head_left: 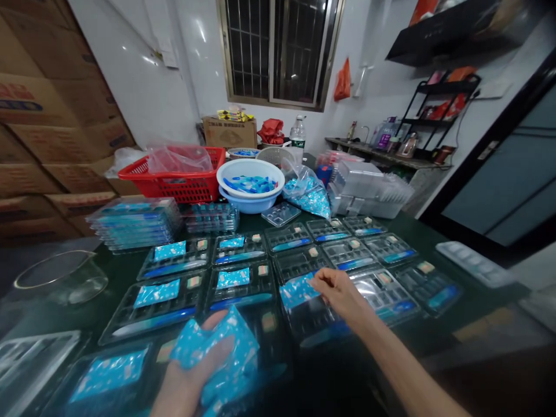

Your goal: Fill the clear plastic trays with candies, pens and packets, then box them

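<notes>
- Grip at bottom centre of the frame: your left hand (191, 370) clenches a crumpled blue printed plastic packet (226, 347), its folds bunched over your fingers.
- Grip at centre right: your right hand (341, 295) hovers over the trays, its fingers (321, 278) bunched closed with nothing visible in them.
- Nearest your right fingers, just beside them, a flat blue packet (297, 291) lies in a clear blister tray (313, 313); you cannot tell whether they touch it.
- More clear trays (386, 249) fill the centre of the dark green table (473, 313) in rows, each with a blue stick and a small beige square; several also hold a flat blue packet.
- Upper centre: a stack of filled trays (134, 223) sits left of a white bowl (249, 176) of blue pieces, nested in a light blue bowl (249, 202).
- Behind them, at upper centre, stands a red plastic basket (182, 185); to the bowls' right lies a clear bag of blue packets (308, 194).
- Far left, cardboard cartons (43, 127) are piled against the wall.
</notes>
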Tool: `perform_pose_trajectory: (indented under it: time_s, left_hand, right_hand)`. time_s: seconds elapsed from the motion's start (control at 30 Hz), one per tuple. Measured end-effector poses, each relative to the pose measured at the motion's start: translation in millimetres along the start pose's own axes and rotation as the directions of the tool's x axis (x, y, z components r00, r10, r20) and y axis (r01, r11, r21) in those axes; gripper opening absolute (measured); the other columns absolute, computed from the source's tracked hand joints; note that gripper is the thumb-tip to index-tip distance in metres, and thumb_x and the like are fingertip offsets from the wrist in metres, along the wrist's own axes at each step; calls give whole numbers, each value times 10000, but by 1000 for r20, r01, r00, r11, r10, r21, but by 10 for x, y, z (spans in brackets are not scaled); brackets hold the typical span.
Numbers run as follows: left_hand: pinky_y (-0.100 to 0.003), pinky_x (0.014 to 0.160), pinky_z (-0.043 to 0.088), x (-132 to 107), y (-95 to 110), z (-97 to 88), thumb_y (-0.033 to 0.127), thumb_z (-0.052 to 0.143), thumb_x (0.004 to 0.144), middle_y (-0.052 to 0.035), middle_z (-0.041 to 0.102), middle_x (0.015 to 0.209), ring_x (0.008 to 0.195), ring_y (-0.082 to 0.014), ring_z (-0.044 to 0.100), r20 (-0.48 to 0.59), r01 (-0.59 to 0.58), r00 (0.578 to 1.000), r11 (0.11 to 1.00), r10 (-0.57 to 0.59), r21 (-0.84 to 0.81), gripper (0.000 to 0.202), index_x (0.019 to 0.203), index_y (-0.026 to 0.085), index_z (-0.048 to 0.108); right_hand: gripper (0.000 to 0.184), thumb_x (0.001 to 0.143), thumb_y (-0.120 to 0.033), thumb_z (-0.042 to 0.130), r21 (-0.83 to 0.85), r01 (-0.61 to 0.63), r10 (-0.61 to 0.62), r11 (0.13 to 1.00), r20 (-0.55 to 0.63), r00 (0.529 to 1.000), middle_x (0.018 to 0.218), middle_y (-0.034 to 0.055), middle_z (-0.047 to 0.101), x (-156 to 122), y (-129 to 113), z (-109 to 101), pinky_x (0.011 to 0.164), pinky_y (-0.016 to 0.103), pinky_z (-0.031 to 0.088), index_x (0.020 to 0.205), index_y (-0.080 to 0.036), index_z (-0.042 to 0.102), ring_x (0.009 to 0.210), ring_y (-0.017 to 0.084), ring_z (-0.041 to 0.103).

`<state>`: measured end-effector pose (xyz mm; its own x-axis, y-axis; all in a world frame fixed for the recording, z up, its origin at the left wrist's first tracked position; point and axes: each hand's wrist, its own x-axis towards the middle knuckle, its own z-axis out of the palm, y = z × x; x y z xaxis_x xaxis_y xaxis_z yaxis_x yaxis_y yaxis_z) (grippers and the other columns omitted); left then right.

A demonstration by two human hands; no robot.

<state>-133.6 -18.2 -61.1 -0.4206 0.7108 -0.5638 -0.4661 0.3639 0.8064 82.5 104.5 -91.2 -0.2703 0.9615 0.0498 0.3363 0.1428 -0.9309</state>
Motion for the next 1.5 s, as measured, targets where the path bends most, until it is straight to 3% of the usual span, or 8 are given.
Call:
perform_pose_trajectory:
  time_s: [0.17, 0.37, 0.43, 0.5, 0.6, 0.7, 0.9, 1.5]
  left_hand:
    - [-386, 573, 539, -23, 31, 62, 296, 749, 569, -38, 675, 843, 692, -267, 647, -8, 5, 1000, 999, -5, 32, 594, 1125, 344, 545]
    - [-372, 574, 540, -49, 22, 173, 265, 752, 561, -55, 670, 775, 663, -265, 648, 30, -1, 1000, 999, 2, -36, 628, 1151, 292, 540]
    - [-377, 594, 538, -60, 31, 207, 231, 749, 565, -55, 669, 765, 682, -269, 648, 36, -2, 999, 998, 4, -56, 611, 1140, 285, 548]
    - [-384, 604, 535, -71, 41, 244, 213, 744, 571, -55, 669, 776, 705, -275, 646, 34, 1, 999, 999, 1, -49, 595, 1130, 284, 553]
    - [-397, 615, 532, -72, 32, 302, 216, 737, 582, -52, 668, 764, 704, -276, 644, 16, 0, 1000, 1000, 1, -29, 569, 1120, 276, 561]
    - [-384, 593, 530, -42, -18, 344, 231, 742, 576, -58, 666, 725, 672, -271, 641, 61, -26, 998, 999, 29, -40, 575, 1122, 236, 561]
    - [-369, 589, 527, 29, -116, 364, 275, 770, 532, -45, 665, 682, 616, -248, 630, 134, -68, 989, 998, 69, -12, 617, 1106, 202, 558]
    - [-397, 590, 528, 105, -84, 453, 246, 747, 562, -81, 680, 696, 658, -286, 646, 46, -30, 998, 998, 33, -61, 560, 1094, 195, 581]
  right_hand:
    - [241, 799, -287, 490, -383, 20, -52, 924, -72, 996, 541, -33, 441, -54, 323, -19, 506, 212, 283, 590, -167, 483, 532, 107, 418]
    - [89, 787, -168, 495, -840, -122, -47, 528, -173, 984, 753, 47, 585, -59, 274, 189, 550, 257, 292, 721, -175, 555, 687, 188, 554]
    - [99, 805, -162, 467, -861, -155, -63, 484, -211, 975, 818, 79, 585, -97, 215, 216, 563, 270, 304, 774, -165, 562, 721, 209, 559]
    - [134, 845, -206, 429, -798, -106, -99, 593, -203, 974, 826, 72, 582, -179, 106, 234, 576, 271, 319, 819, -171, 556, 714, 197, 551]
    - [204, 872, -354, 419, -468, 61, -79, 882, -20, 997, 702, 5, 561, -344, -138, 299, 551, 238, 332, 825, -197, 541, 617, 138, 518]
    - [223, 817, -406, 510, -111, 79, -60, 991, 159, 985, 640, -28, 530, -441, -341, 426, 519, 205, 328, 776, -190, 548, 581, 107, 478]
    - [136, 727, -266, 603, 334, -156, 54, 930, 295, 954, 580, -46, 481, -389, -313, 592, 469, 170, 316, 679, -149, 552, 525, 74, 432]
    - [151, 749, -281, 543, 282, -209, 146, 936, 228, 963, 515, -52, 461, -305, -217, 534, 377, 155, 290, 672, -158, 500, 418, 61, 399]
